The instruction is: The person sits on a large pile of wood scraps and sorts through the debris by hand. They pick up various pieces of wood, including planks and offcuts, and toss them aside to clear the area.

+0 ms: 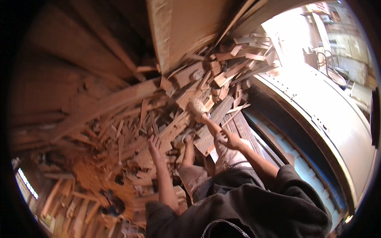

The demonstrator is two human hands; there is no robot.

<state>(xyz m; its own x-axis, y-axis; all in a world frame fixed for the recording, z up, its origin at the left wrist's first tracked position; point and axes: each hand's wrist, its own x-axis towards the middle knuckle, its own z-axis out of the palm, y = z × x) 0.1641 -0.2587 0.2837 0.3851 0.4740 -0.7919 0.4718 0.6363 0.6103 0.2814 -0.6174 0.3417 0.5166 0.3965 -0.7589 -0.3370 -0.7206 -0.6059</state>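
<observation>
My left hand (pixel 155 146) is held out over the heap of wood offcuts (pixel 131 127), its fingers stretched and nothing in it. My right hand (pixel 231 140) hovers near my right knee, fingers apart, also holding nothing. Beneath them I stand on the scrap wood. My right foot, in a pale clog with holes (pixel 197 108), rests on a broad plank (pixel 178 127). The left foot, in a darker shoe (pixel 183 137), is lower down between boards. Short blocks and thin strips (pixel 230 73) pile up ahead of my feet.
On the right runs a long pale metal surface (pixel 317 107) with a blue side (pixel 285 142). A large upright board (pixel 186 35) stands ahead. Reddish sawdust (pixel 91 174) lies at the left, near stacked lengths of wood (pixel 79 214). A long beam (pixel 107 99) crosses the left side.
</observation>
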